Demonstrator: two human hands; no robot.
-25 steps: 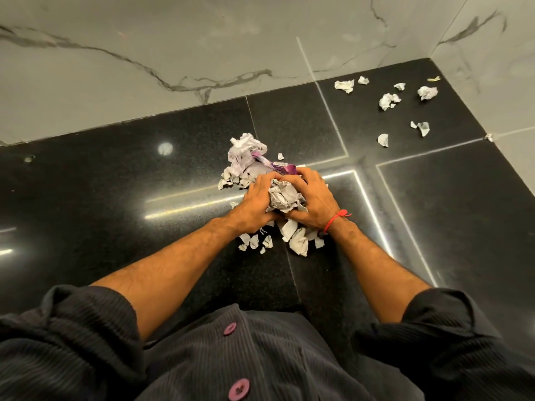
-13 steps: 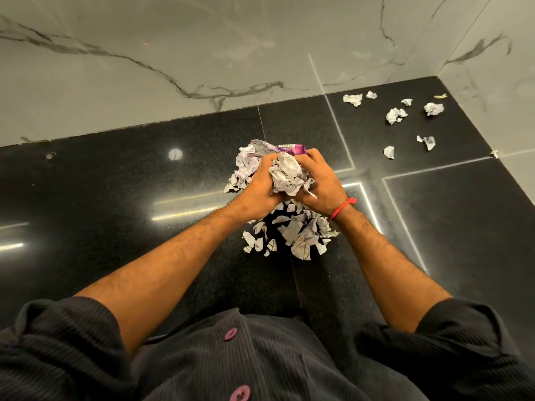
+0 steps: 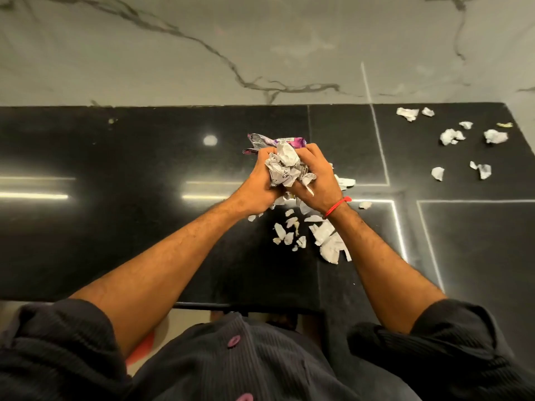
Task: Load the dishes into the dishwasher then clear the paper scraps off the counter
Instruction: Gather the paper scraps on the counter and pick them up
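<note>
Hands meet over the middle of a black counter [image 3: 115,227], seen from above by the person's own head camera. Left hand [image 3: 262,180] and right hand [image 3: 317,176] press together from either side, fingers curled tight around a bundle of crumpled paper [image 3: 282,167]. A purple wrapper [image 3: 285,140] sticks out of the bundle at its 12 o'clock edge, past the fingertips. A red thread band [image 3: 337,205] circles the right wrist.

Below the hands, toward 6 o'clock, loose paper scraps [image 3: 325,241] lie on the counter, some small and scattered, some larger and overlapping by the right forearm. One more torn piece [image 3: 346,182] lies just beside the right hand at 3 o'clock, and a small bit [image 3: 365,204] sits near the wrist band.

Well apart from the hands, at about 2 o'clock in the far right corner of the counter, a second group of crumpled paper bits [image 3: 451,136] lies spread out, each piece separate from the others. A tiny yellowish scrap [image 3: 504,125] sits near the corner beside them.

A grey marble wall [image 3: 173,53] with dark veins rises behind the counter at 12 o'clock. Bright light strips reflect off the polished surface. At 6 o'clock, a dark ribbed shirt [image 3: 246,366] with purple buttons fills the bottom edge, sleeves pushed up above both elbows.
</note>
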